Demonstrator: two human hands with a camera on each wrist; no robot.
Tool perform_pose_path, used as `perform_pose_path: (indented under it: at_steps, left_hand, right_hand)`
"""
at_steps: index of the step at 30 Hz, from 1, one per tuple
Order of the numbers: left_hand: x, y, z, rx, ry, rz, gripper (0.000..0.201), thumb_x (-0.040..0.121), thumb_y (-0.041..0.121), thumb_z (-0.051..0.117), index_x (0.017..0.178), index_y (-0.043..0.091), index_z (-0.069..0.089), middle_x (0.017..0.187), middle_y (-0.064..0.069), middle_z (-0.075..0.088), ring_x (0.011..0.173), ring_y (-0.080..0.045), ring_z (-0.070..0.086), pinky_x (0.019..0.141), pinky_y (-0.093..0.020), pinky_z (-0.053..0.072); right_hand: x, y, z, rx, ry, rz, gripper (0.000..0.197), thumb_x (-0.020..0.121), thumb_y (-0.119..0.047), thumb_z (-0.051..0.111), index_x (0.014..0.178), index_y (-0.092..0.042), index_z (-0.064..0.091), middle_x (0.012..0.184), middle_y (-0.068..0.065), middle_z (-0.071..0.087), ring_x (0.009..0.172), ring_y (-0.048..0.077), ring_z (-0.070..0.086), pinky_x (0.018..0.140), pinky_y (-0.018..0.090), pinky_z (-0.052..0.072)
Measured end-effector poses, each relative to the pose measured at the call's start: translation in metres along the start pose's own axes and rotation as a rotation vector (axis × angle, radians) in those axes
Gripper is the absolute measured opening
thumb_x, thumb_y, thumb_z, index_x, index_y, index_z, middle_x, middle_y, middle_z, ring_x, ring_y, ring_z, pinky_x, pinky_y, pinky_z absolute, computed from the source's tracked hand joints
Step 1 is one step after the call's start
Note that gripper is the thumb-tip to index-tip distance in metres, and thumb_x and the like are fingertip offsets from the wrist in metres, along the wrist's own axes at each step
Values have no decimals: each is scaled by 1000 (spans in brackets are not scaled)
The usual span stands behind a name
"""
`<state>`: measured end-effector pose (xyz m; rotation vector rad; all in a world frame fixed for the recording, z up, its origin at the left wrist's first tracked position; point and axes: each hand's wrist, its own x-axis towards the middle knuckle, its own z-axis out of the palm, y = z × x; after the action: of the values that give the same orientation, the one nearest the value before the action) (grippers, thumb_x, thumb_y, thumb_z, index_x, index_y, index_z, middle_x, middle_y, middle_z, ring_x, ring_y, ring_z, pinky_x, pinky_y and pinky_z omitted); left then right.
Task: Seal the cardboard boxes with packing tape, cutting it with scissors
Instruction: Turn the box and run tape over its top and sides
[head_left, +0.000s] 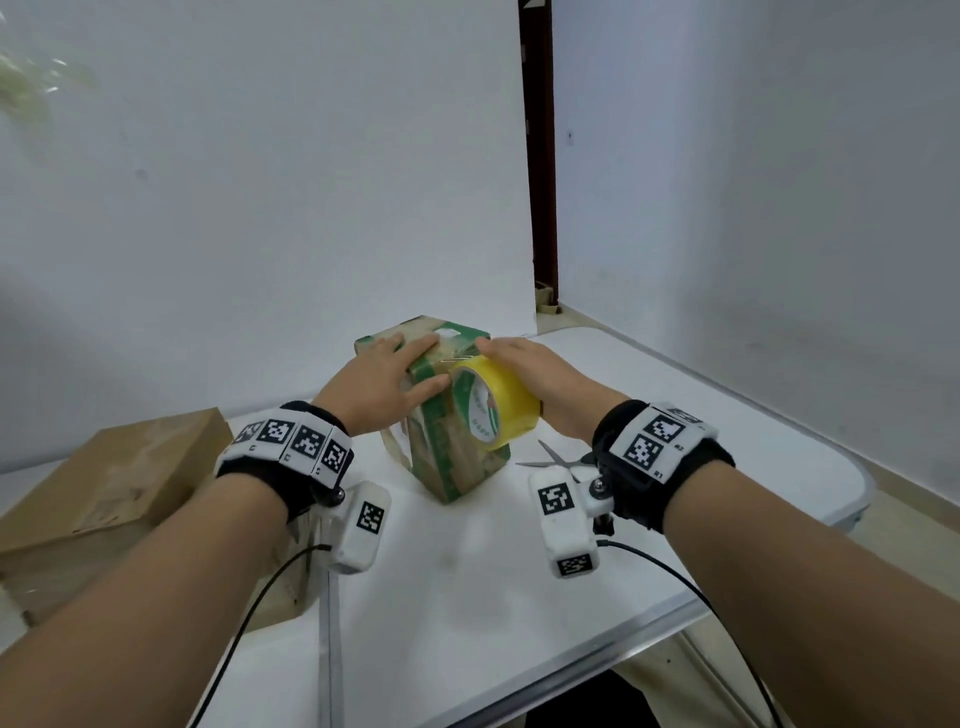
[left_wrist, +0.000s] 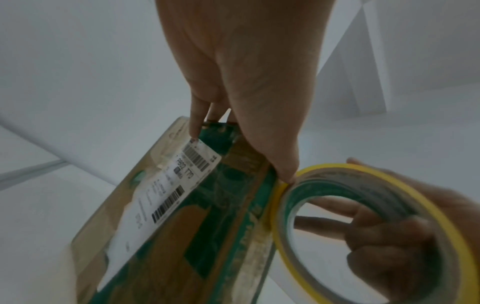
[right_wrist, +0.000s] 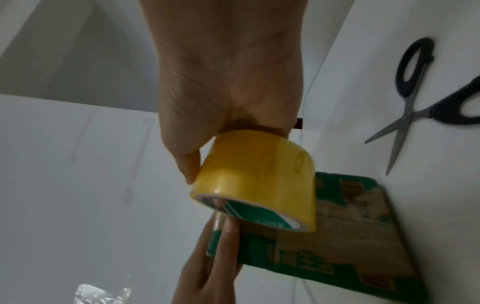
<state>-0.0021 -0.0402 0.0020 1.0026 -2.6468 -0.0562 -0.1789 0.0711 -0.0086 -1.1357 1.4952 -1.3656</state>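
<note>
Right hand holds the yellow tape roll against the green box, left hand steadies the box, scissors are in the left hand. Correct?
One error: the scissors are in neither hand. The head view shows them lying open on the table, beside the right wrist. The right hand does hold the tape roll against the green box; the left hand steadies it.

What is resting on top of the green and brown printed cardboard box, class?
The left hand lies flat on the green and brown printed cardboard box, straight fingers pressing its top. A white barcode label shows on one face. The top surface under the palm is covered.
</note>
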Motion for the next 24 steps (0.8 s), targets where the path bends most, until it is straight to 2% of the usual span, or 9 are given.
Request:
perform_pose_path:
  at_steps: [2,5,9,11,13,17,20,22,24]
  left_hand:
    - [-2,2,-12,-5,10,-8,60,93,59,42,147,32,36,144,0,48,128,-23,47,103,-38,41]
    - [-4,5,-34,-115,-27,-92,54,94,58,41,143,36,41,129,-2,60,111,-22,57,93,-33,46]
    - [-4,-2,-58,-390,-81,-160,38,94,57,45,124,38,61,117,2,67,103,-18,63,93,-33,51]
    - [-2,-8,-58,-567,-118,-227,27,97,41,52,115,29,68,112,-6,70,94,-19,68,82,-28,58]
    - [-2,-17,-47,-549,-203,-308,23,99,23,52,117,21,67,110,-11,69,84,-19,70,74,-22,59]
    - [-8,-26,-14,-473,-342,-378,32,101,24,45,131,17,57,122,-7,63,101,-21,67,81,-28,57]
    - [-12,-18,-8,-488,-333,-374,37,102,13,34,132,16,55,128,-7,59,101,-20,62,76,-28,55]
    - [-13,-14,-14,-501,-294,-377,41,101,9,31,135,17,52,128,-6,58,101,-20,61,71,-27,57]
    - [-17,-8,-24,-431,-289,-370,40,101,12,31,135,15,53,126,-6,57,102,-20,63,70,-29,59]
  right_hand:
    - [-1,-15,-1,19,-17,-40,50,90,-45,61,124,-9,59,115,12,68,98,28,66,87,42,54]
    - [-2,-43,1,54,-39,-72,47,92,-42,60,121,-4,59,105,13,68,89,27,65,80,37,54]
    - [-1,-87,11,66,-85,-107,38,94,-40,60,107,-5,61,83,9,67,72,20,64,70,31,54]
    - [3,-100,21,31,-62,-100,44,93,-38,61,116,-1,58,91,10,67,76,20,64,76,34,54]
    - [6,-102,33,-68,-49,-66,47,94,-31,62,123,5,53,100,15,63,81,22,62,76,35,53]
    - [12,-98,43,-29,-64,-5,30,98,-10,55,121,8,48,80,14,60,46,12,64,44,22,53]
    - [14,-107,43,19,-81,34,13,97,-3,53,108,4,53,79,15,63,49,15,66,55,30,59]
    - [12,-109,43,9,-59,52,17,97,-3,54,112,5,55,78,14,64,56,17,65,60,31,59]
    - [10,-108,43,2,-35,51,24,97,-4,54,118,8,55,76,13,64,57,17,64,58,30,58]
